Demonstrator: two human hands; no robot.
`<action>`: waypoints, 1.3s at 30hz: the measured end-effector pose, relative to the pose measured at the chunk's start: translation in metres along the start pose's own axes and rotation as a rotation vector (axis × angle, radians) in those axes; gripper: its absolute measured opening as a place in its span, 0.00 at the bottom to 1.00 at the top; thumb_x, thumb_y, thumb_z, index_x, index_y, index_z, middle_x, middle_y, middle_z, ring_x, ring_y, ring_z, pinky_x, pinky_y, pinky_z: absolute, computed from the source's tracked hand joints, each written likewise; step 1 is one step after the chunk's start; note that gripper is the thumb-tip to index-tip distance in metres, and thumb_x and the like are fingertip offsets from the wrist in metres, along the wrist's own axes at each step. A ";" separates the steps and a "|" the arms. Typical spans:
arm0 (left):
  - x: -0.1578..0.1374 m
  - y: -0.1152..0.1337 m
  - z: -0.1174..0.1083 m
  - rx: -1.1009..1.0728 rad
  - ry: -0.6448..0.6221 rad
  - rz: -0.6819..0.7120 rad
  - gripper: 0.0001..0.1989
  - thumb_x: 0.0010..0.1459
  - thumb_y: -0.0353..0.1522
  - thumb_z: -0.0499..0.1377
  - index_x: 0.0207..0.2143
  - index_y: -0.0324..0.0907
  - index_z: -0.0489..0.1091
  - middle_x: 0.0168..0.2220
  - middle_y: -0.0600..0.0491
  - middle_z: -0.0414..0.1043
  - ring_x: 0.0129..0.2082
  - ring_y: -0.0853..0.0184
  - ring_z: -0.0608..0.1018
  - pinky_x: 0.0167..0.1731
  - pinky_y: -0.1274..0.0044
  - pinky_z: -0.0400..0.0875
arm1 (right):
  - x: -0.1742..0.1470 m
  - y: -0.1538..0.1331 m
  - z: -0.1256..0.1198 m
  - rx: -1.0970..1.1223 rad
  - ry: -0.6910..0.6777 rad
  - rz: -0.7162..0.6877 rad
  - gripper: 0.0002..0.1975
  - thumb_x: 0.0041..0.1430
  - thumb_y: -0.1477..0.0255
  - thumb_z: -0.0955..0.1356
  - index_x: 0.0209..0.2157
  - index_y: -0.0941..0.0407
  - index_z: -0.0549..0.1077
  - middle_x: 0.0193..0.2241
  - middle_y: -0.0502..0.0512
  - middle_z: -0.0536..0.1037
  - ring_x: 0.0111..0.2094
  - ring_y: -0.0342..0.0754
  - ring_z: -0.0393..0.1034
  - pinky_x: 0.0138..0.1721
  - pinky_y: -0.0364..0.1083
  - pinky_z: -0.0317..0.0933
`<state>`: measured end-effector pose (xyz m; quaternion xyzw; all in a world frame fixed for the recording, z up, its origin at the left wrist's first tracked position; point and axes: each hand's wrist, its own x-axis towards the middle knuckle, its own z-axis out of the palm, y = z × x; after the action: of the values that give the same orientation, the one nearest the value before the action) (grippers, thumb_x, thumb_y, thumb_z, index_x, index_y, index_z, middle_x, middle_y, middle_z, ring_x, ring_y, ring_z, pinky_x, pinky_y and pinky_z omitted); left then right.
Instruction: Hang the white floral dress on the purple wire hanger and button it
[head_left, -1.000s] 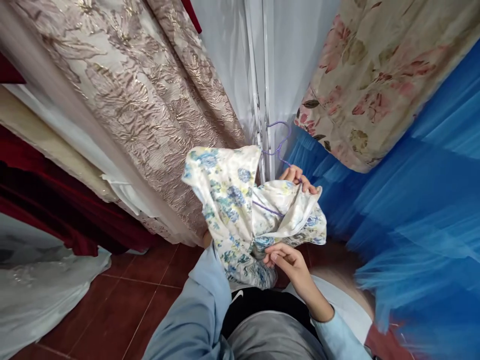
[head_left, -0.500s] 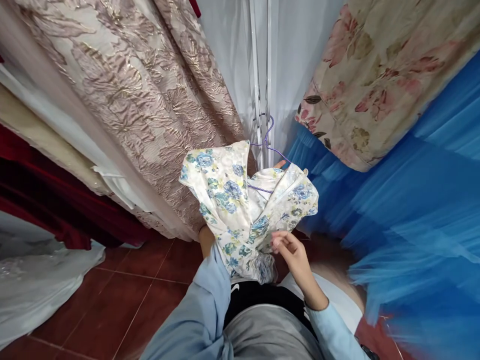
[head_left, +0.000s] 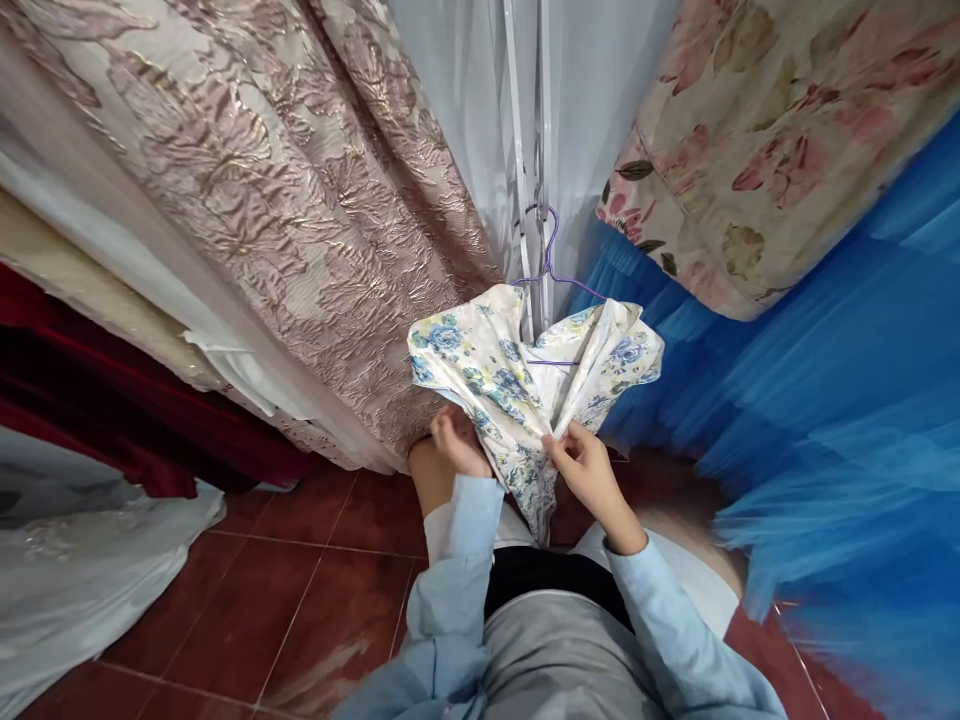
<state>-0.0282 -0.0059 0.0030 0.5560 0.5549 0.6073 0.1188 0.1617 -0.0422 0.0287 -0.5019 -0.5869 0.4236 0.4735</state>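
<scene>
A white dress [head_left: 495,370] with blue and yellow flowers and short sleeves hangs in front of me on a thin purple hanger [head_left: 551,265]. Its V-shaped front is partly open, and the lower part narrows between my knees, where its end is hard to see. My right hand [head_left: 589,475] pinches the front edge at the bottom of the V with thumb and fingers. On the other side, my left hand [head_left: 459,440] is beside the dress below its left sleeve, empty, with loosely bent fingers.
Pink brocade fabric [head_left: 300,220] hangs at the left, with dark red cloth [head_left: 112,390] beyond it. White drapes and narrow white poles [head_left: 517,130] stand behind the hanger. At the right hang a rose-patterned cloth [head_left: 780,170] and blue tulle [head_left: 825,400]. Red tiles [head_left: 300,620] cover the floor.
My left hand has come out from behind the dress to its left side. My right hand has taken hold of the front edge. Dress and hanger appear slightly further right.
</scene>
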 end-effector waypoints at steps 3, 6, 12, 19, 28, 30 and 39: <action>-0.015 0.010 -0.012 -0.061 0.217 0.062 0.15 0.74 0.39 0.44 0.52 0.48 0.67 0.42 0.49 0.70 0.41 0.64 0.76 0.41 0.70 0.74 | -0.011 0.001 -0.003 -0.006 0.003 0.019 0.17 0.63 0.58 0.68 0.26 0.53 0.62 0.19 0.46 0.64 0.23 0.43 0.60 0.27 0.44 0.53; -0.028 0.034 -0.020 -0.073 -0.247 0.278 0.12 0.64 0.33 0.60 0.50 0.49 0.71 0.43 0.48 0.72 0.46 0.60 0.77 0.48 0.67 0.74 | -0.017 -0.005 -0.004 -0.008 -0.042 0.021 0.17 0.62 0.60 0.68 0.25 0.54 0.63 0.19 0.45 0.63 0.22 0.42 0.57 0.26 0.43 0.50; -0.040 0.059 -0.003 -0.118 -0.592 0.319 0.20 0.60 0.22 0.57 0.53 0.48 0.71 0.42 0.47 0.71 0.45 0.61 0.78 0.47 0.70 0.76 | -0.024 -0.012 -0.010 -0.035 -0.066 0.063 0.14 0.63 0.62 0.68 0.27 0.54 0.66 0.20 0.46 0.65 0.23 0.43 0.58 0.25 0.44 0.50; -0.047 0.057 0.003 -0.126 -0.574 0.220 0.07 0.62 0.27 0.59 0.42 0.45 0.71 0.36 0.50 0.76 0.37 0.64 0.80 0.40 0.71 0.77 | -0.026 -0.013 -0.024 0.040 -0.101 0.033 0.12 0.62 0.64 0.70 0.29 0.55 0.70 0.22 0.47 0.69 0.25 0.44 0.63 0.30 0.45 0.57; -0.064 0.058 0.016 -0.107 -0.463 0.196 0.02 0.66 0.31 0.58 0.40 0.44 0.71 0.34 0.51 0.76 0.35 0.66 0.80 0.37 0.74 0.77 | -0.033 0.010 -0.035 0.035 -0.131 -0.110 0.08 0.57 0.74 0.70 0.40 0.53 0.71 0.37 0.53 0.75 0.40 0.49 0.71 0.46 0.48 0.65; -0.067 0.060 0.019 -0.101 -0.440 0.200 0.03 0.66 0.32 0.57 0.40 0.45 0.70 0.34 0.51 0.75 0.35 0.65 0.79 0.37 0.73 0.76 | -0.034 0.013 -0.031 0.015 -0.105 -0.101 0.05 0.59 0.72 0.70 0.38 0.54 0.71 0.35 0.53 0.76 0.38 0.49 0.71 0.44 0.47 0.66; -0.068 0.061 0.022 -0.095 -0.243 0.186 0.08 0.64 0.30 0.64 0.44 0.47 0.79 0.32 0.52 0.75 0.31 0.68 0.78 0.33 0.75 0.76 | -0.041 0.017 -0.017 0.004 -0.003 -0.088 0.11 0.63 0.66 0.70 0.28 0.55 0.70 0.25 0.50 0.73 0.28 0.45 0.67 0.33 0.45 0.62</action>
<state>0.0423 -0.0669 0.0100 0.6682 0.4531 0.5695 0.1544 0.1835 -0.0801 0.0097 -0.4740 -0.6082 0.4043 0.4919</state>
